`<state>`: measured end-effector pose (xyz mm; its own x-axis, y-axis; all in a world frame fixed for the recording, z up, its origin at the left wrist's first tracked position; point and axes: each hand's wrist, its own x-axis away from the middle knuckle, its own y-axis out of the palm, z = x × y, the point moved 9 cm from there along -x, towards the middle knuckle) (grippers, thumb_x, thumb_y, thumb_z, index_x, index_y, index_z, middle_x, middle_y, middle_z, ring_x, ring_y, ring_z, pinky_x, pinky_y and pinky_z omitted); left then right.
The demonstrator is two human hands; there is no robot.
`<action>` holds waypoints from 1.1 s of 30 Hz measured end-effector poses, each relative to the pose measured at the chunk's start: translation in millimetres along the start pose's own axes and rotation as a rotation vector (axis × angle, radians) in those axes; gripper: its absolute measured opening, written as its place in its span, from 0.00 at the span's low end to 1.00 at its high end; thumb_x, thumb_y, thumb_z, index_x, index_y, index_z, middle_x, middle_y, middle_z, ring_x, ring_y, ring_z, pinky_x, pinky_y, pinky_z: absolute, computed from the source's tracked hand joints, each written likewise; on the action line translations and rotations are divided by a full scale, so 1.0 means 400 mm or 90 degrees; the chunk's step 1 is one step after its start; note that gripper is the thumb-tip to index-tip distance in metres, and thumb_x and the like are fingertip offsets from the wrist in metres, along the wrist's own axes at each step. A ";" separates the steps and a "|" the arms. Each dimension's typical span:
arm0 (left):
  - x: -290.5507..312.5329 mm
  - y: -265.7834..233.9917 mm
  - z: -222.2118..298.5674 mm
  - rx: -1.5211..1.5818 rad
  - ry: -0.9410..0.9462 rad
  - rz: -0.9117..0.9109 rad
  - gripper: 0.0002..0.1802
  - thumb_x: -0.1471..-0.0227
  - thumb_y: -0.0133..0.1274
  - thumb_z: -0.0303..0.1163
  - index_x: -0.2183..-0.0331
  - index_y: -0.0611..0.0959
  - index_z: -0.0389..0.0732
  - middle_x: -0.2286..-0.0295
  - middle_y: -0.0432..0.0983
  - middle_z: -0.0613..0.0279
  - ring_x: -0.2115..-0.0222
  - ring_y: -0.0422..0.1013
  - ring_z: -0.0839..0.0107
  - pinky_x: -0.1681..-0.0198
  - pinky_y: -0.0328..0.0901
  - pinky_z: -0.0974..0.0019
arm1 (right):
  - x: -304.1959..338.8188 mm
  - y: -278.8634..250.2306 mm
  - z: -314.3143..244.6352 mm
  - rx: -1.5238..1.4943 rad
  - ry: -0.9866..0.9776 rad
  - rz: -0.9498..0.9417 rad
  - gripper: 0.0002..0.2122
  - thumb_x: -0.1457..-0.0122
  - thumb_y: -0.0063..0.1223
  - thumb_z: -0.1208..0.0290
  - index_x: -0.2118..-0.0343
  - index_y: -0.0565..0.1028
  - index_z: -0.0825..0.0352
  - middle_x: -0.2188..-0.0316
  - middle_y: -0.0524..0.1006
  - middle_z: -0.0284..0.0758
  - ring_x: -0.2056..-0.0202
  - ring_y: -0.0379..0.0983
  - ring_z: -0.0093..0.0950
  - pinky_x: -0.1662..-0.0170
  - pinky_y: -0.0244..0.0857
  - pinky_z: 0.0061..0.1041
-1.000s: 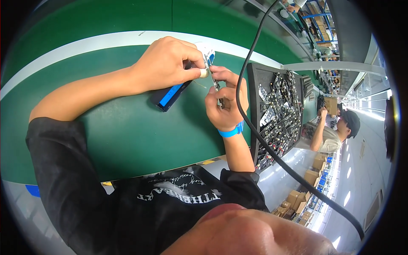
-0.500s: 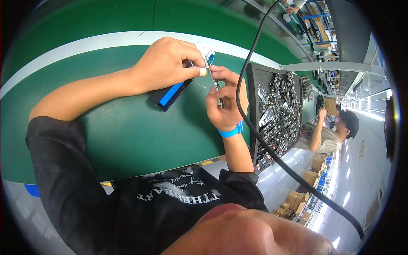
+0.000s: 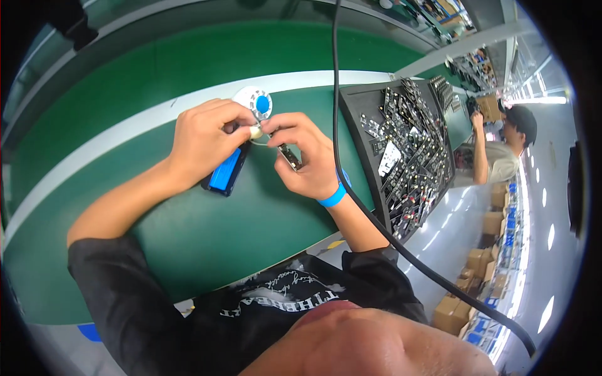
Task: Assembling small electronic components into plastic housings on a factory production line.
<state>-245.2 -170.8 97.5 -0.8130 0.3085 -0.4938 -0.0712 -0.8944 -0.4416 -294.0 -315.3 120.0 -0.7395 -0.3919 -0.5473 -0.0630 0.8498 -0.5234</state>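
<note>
Head view: the right hand (image 3: pixel 307 156) pinches a narrow circuit board (image 3: pixel 288 156) between thumb and fingers, above the green bench (image 3: pixel 188 232). The board is held slantwise, its far end toward the left hand (image 3: pixel 207 138), presumably so both hands can reach that end. The left thumb and forefinger are drawn close together at a pale tip (image 3: pixel 255 132); whether they pinch anything cannot be told. A blue-and-black case (image 3: pixel 223 174) lies just below the left hand, probably for ready access. A white round piece with a blue centre (image 3: pixel 261 103) sits just beyond the fingertips. The black tray (image 3: pixel 354 135) of loose boards stands to the right, apparently within reach.
</note>
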 end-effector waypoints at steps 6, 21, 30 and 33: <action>-0.009 -0.005 0.046 -0.122 0.131 -0.024 0.11 0.63 0.67 0.24 0.70 0.86 0.42 0.75 0.80 0.63 0.72 0.74 0.63 0.71 0.68 0.62 | -0.003 -0.013 0.000 -0.053 -0.017 0.018 0.15 0.59 0.50 0.91 0.66 0.75 0.69 0.58 0.78 0.41 0.56 0.78 0.37 0.53 0.73 0.31; -0.017 0.039 0.130 -0.295 0.292 -0.087 0.12 0.60 0.67 0.28 0.69 0.84 0.38 0.72 0.76 0.58 0.67 0.72 0.57 0.60 0.66 0.57 | 0.007 -0.083 0.040 -0.220 0.010 0.079 0.13 0.53 0.48 0.87 0.64 0.77 0.71 0.63 0.80 0.40 0.59 0.79 0.36 0.56 0.73 0.32; -0.164 0.228 0.008 -0.007 0.278 -0.429 0.16 0.44 0.52 0.40 0.65 0.83 0.36 0.63 0.81 0.49 0.62 0.78 0.51 0.58 0.70 0.57 | 0.012 -0.188 0.130 -0.122 0.103 0.239 0.10 0.45 0.48 0.81 0.60 0.77 0.71 0.63 0.80 0.41 0.61 0.79 0.36 0.57 0.73 0.33; -0.243 0.211 -0.085 -0.113 0.180 -0.385 0.17 0.45 0.53 0.39 0.65 0.83 0.34 0.69 0.80 0.48 0.66 0.79 0.54 0.59 0.70 0.58 | 0.044 -0.241 0.168 0.001 0.096 0.383 0.11 0.44 0.48 0.80 0.59 0.77 0.70 0.63 0.80 0.41 0.62 0.79 0.37 0.58 0.72 0.34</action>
<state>-152.6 -265.1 82.7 -0.4769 0.8304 -0.2881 -0.3496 -0.4799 -0.8046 -256.0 -428.0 116.9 -0.7316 0.2093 -0.6488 0.3948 0.9060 -0.1530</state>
